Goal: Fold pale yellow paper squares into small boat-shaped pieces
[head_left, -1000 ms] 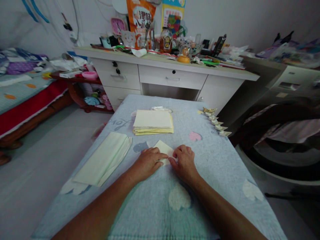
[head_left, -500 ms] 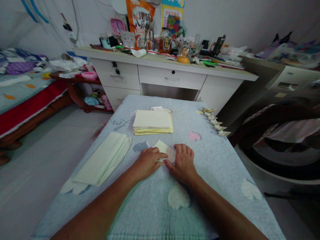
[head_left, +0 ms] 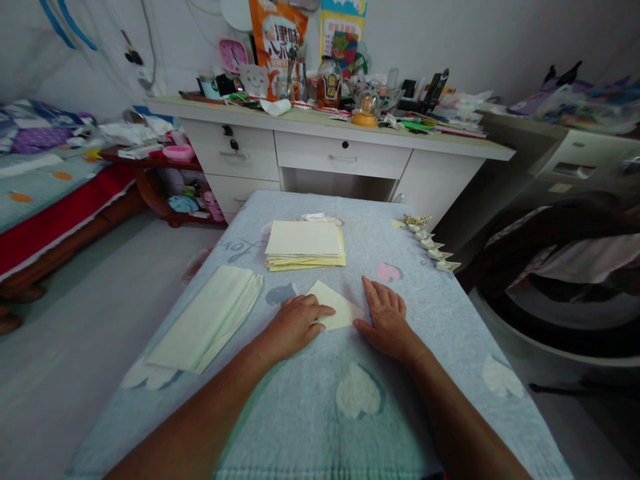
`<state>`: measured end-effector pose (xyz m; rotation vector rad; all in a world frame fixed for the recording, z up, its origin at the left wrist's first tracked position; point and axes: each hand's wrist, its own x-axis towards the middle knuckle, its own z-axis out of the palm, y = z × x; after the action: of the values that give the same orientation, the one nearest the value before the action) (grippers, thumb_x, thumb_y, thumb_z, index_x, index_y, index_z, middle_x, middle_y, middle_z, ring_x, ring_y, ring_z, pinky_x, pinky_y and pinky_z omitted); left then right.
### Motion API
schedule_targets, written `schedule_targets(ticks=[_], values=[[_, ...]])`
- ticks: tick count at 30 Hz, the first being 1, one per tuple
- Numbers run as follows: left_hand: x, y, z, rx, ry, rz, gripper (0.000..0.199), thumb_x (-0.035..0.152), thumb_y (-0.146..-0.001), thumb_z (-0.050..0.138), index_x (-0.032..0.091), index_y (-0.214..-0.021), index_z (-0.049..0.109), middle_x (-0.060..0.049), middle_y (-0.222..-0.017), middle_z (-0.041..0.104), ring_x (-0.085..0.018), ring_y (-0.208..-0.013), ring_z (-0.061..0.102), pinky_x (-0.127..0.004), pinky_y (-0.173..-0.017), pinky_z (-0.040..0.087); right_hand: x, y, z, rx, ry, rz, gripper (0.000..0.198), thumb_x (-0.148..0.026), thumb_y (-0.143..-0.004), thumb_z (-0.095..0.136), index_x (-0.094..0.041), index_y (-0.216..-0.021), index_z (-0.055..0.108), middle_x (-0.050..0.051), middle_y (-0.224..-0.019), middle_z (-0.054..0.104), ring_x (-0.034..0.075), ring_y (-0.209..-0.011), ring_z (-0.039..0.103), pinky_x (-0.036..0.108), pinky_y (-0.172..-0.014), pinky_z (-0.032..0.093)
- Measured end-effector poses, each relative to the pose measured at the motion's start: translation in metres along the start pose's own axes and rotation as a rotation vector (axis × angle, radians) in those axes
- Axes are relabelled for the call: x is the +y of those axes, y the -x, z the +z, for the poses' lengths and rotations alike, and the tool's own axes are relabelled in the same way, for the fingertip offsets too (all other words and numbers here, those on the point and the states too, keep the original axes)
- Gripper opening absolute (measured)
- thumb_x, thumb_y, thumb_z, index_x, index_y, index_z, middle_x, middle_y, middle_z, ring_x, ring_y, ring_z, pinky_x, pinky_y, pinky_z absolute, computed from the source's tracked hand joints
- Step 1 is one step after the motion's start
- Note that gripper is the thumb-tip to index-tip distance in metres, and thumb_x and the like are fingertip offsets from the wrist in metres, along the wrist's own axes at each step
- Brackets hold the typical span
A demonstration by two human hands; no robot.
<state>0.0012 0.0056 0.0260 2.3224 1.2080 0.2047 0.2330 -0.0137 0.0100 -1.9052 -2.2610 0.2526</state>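
A small folded piece of cream paper (head_left: 336,308) lies flat on the cloth-covered table, partly hidden under my left hand. My left hand (head_left: 299,323) presses on its left side with the fingers stretched out and the index finger across the paper. At the paper's right corner, my right hand (head_left: 386,321) rests open on the cloth, its thumb at or close to the corner. Beyond them sits a stack of cream and yellow paper (head_left: 305,239). A larger folded pale sheet (head_left: 207,317) lies to the left.
A row of several small folded paper pieces (head_left: 433,247) runs along the table's right edge. The blue tablecloth (head_left: 300,413) has heart prints. Behind stands a white desk (head_left: 340,153) crowded with jars and packets. A washing machine (head_left: 570,167) is on the right, a bed (head_left: 55,193) on the left.
My right hand has slid to the right, off the folded paper, uncovering its right corner. My left hand stays in place on the paper.
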Motion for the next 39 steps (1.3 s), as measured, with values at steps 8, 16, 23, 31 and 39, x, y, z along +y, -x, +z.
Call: schedule_targets(ticks=[8, 16, 23, 31, 39], values=[[-0.002, -0.001, 0.0, -0.007, -0.007, 0.022, 0.039, 0.023, -0.085, 0.053, 0.031, -0.123, 0.06, -0.004, -0.095, 0.058, -0.022, -0.098, 0.055, -0.036, -0.086, 0.039, -0.017, 0.002, 0.007, 0.052, -0.026, -0.088, 0.084, -0.05, -0.084, 0.049, -0.011, -0.15, 0.014, 0.019, -0.149, 0.03, 0.035, -0.136, 0.024, 0.057, -0.109, 0.014], [-0.008, 0.0, 0.005, 0.015, 0.023, 0.051, 0.039, 0.024, -0.085, 0.054, 0.031, -0.123, 0.058, -0.005, -0.103, 0.058, -0.024, -0.106, 0.053, -0.037, -0.091, 0.038, -0.041, -0.004, 0.017, 0.091, 0.017, -0.088, 0.09, -0.059, -0.082, 0.049, -0.011, -0.15, 0.017, 0.019, -0.149, 0.033, 0.037, -0.136, 0.024, 0.058, -0.109, 0.011], [-0.005, 0.001, 0.0, -0.005, 0.029, 0.03, 0.043, 0.022, -0.083, 0.055, 0.032, -0.125, 0.057, -0.004, -0.101, 0.057, -0.023, -0.104, 0.053, -0.037, -0.091, 0.039, -0.01, -0.003, 0.009, 0.015, 0.023, -0.012, 0.092, -0.05, -0.078, 0.057, -0.016, -0.151, 0.013, 0.017, -0.149, 0.032, 0.036, -0.134, 0.027, 0.058, -0.107, 0.016], [-0.003, 0.001, 0.0, -0.004, 0.038, 0.022, 0.042, 0.021, -0.082, 0.056, 0.031, -0.123, 0.059, -0.004, -0.099, 0.058, -0.023, -0.103, 0.054, -0.037, -0.09, 0.039, 0.002, -0.003, 0.0, 0.091, -0.08, -0.052, 0.062, -0.031, -0.079, 0.053, -0.015, -0.137, 0.041, 0.015, -0.138, 0.042, 0.03, -0.128, 0.033, 0.052, -0.106, 0.02], [-0.006, 0.001, 0.003, 0.129, 0.117, 0.021, 0.059, 0.019, -0.072, 0.063, 0.024, -0.13, 0.05, -0.006, -0.11, 0.057, -0.024, -0.107, 0.052, -0.04, -0.097, 0.038, -0.022, -0.008, 0.007, 0.142, -0.122, -0.123, 0.037, -0.037, -0.075, 0.066, -0.018, -0.105, 0.057, 0.011, -0.119, 0.053, 0.028, -0.113, 0.042, 0.046, -0.101, 0.025]])
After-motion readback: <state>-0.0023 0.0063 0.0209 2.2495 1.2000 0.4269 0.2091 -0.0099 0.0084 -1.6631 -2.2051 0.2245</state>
